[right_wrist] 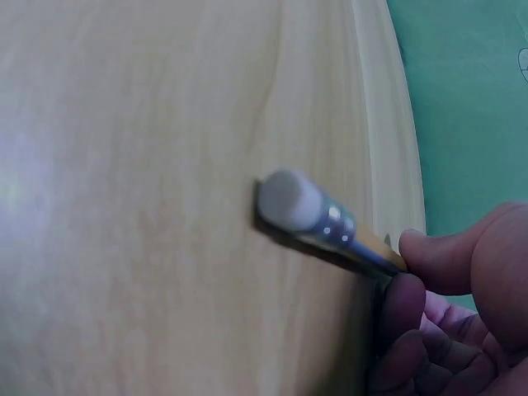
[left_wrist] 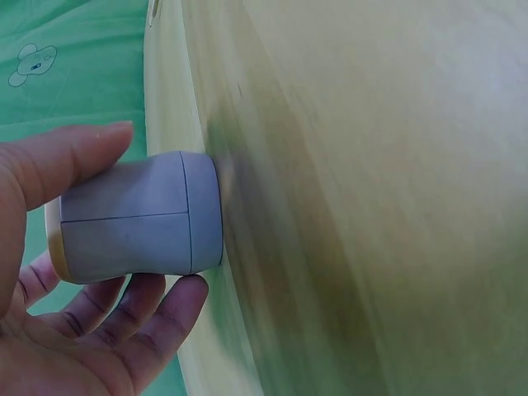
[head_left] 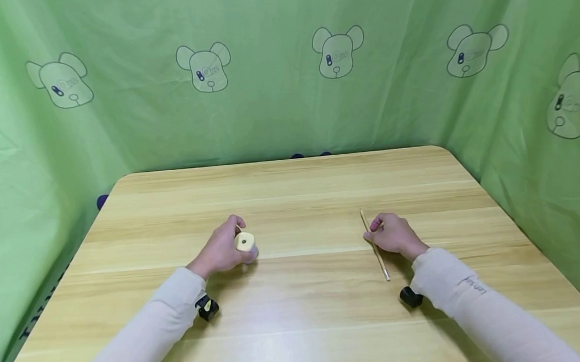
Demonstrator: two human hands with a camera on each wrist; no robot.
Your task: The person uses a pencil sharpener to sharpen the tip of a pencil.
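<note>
On the left of the table, my left hand (head_left: 222, 248) holds a small pencil sharpener (head_left: 245, 241) that has a cream top with a dark hole. The left wrist view shows its pale waisted body (left_wrist: 132, 219) between the thumb and the curled fingers, with its base at the tabletop. Farther right, my right hand (head_left: 393, 234) pinches a yellow pencil (head_left: 378, 257) about its middle. The pencil lies low along the table, its tip pointing away from me. Its white eraser (right_wrist: 289, 200) and metal band face the right wrist camera.
A light wood-grain table (head_left: 291, 203) spreads under both hands. Green curtains (head_left: 276, 115) printed with bear heads hang behind it and at both sides. A black wrist camera (head_left: 207, 308) sits under the left sleeve, and another black camera (head_left: 410, 296) by the right sleeve.
</note>
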